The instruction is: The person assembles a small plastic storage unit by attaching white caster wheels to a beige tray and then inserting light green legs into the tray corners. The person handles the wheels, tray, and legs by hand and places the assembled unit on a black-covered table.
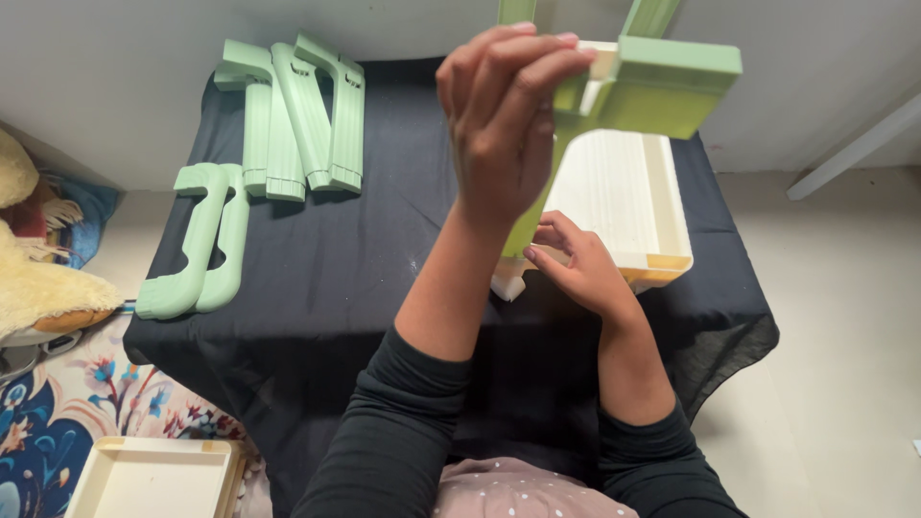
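**Two hands on a green frame**

Left hand [504, 115] has its grip shut tight on the green frame [652, 86], fingers wrapped over the top part, holding it up high. Right hand [580, 269] sits lower, its fingers closed on the bottom end of the same frame. Just behind it, a cream drawer box [624, 192] stands on the worktop [365, 278] (it has a black cloth over it). More green pieces [297, 120] lie well apart at the far left. Another cream tray [153, 475] rests on the flowery floor mat [58, 432].
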